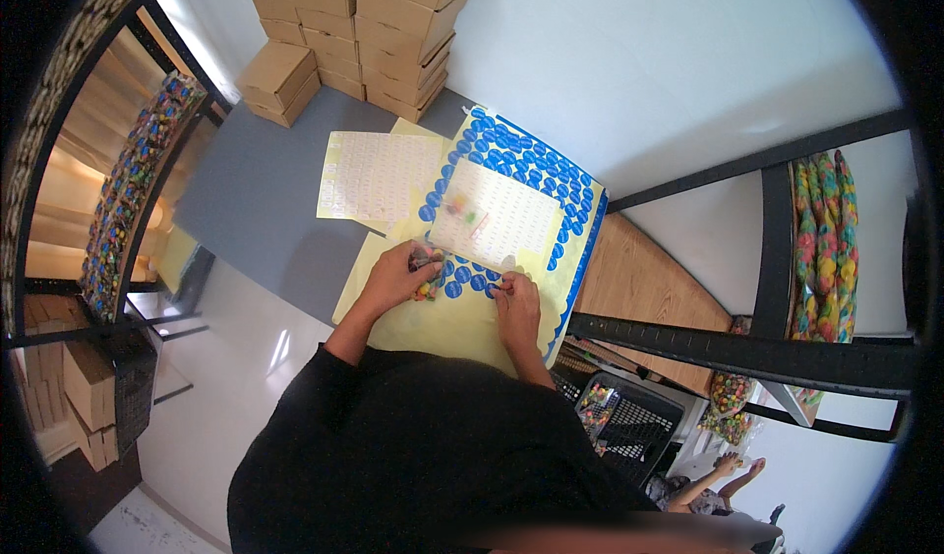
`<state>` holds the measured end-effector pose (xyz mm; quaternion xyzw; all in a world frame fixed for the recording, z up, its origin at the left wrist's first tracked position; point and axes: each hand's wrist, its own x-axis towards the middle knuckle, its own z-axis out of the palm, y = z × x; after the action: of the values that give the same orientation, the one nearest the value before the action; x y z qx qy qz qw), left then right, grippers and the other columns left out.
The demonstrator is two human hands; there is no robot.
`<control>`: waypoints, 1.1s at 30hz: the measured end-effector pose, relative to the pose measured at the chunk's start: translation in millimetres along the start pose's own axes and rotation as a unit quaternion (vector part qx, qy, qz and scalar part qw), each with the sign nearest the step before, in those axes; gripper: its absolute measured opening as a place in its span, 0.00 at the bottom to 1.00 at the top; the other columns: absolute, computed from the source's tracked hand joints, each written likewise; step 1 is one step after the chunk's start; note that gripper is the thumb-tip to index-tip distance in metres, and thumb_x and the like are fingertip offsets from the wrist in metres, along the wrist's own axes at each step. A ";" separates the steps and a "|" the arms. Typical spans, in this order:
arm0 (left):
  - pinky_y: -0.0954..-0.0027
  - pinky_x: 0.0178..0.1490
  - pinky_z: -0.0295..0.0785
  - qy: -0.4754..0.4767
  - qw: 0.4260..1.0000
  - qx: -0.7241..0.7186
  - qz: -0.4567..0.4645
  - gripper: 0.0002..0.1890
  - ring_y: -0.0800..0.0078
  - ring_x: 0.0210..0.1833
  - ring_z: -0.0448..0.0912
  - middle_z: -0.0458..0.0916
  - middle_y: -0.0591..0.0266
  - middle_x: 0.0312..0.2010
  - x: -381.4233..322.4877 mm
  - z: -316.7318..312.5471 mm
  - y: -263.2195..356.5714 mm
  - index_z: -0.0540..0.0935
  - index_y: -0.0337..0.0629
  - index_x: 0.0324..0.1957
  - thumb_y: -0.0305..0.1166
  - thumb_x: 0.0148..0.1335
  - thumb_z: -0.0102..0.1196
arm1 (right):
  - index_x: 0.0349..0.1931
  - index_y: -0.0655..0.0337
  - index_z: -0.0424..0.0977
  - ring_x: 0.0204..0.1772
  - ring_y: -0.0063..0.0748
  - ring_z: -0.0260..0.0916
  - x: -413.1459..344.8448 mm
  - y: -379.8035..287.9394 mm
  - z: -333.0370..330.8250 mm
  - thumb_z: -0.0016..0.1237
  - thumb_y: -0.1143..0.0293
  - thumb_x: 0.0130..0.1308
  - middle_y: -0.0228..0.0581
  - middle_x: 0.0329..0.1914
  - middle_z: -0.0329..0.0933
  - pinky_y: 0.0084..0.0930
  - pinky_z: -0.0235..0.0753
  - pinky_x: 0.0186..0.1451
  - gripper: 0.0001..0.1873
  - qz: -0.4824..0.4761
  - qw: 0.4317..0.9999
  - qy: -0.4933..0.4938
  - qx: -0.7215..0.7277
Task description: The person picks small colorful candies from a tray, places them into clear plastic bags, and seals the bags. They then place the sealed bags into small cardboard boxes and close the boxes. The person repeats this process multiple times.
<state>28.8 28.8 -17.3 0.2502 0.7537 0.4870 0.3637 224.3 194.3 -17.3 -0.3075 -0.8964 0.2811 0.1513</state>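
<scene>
My left hand [393,277] grips a small clear plastic bag of colourful candies [425,288] at the left edge of a sheet of blue round stickers [509,141]. With thumb and index finger, my right hand [519,309] pinches at a blue round sticker [492,289] on the lower part of that sheet; the fingertips partly hide it. Between and above my hands lies a pale sheet of small printed labels [509,207]. A clear bag with a few coloured spots [464,211] rests on its left part. Yellow backing paper [435,333] shows nearest my body.
More label sheets [380,174] lie left on the grey table [243,163]. Cardboard boxes [398,30] are stacked at the back. Racks with bagged candies [824,252] stand right and left [136,185]. A black crate [634,414] is at lower right, beyond it another person's hands [730,465].
</scene>
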 end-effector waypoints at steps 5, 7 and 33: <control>0.73 0.25 0.77 0.004 1.000 0.005 0.018 0.15 0.75 0.27 0.84 0.86 0.56 0.35 2.3 1.2 -3.3 0.78 0.33 0.48 0.32 0.65 0.62 | 0.36 0.61 0.75 0.47 0.52 0.69 1.7 -1.7 -1.2 0.55 0.72 0.61 0.46 0.39 0.74 0.46 0.68 0.52 0.05 -0.032 0.999 -0.001 -0.020; 0.73 0.25 0.77 0.010 1.000 0.000 0.022 0.15 0.76 0.26 0.83 0.86 0.56 0.33 2.1 1.4 -3.5 0.77 0.33 0.48 0.32 0.65 0.62 | 0.35 0.61 0.75 0.47 0.52 0.69 1.5 -2.1 0.1 0.54 0.72 0.62 0.46 0.39 0.74 0.46 0.68 0.52 0.04 -0.020 1.000 -0.007 -0.023; 0.74 0.28 0.78 -0.026 0.991 -0.131 -0.003 0.16 0.74 0.25 0.82 0.84 0.58 0.35 -8.9 -11.7 6.9 0.78 0.34 0.51 0.33 0.66 0.62 | 0.46 0.63 0.66 0.58 0.50 0.74 -8.0 5.8 -23.2 0.40 0.73 0.76 0.54 0.54 0.77 0.39 0.72 0.61 0.05 0.088 0.972 -0.076 0.206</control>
<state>25.1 18.6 -5.2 0.2108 0.6744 0.5737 0.4142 243.4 202.6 -3.1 -0.3248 -0.7974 0.4948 0.1173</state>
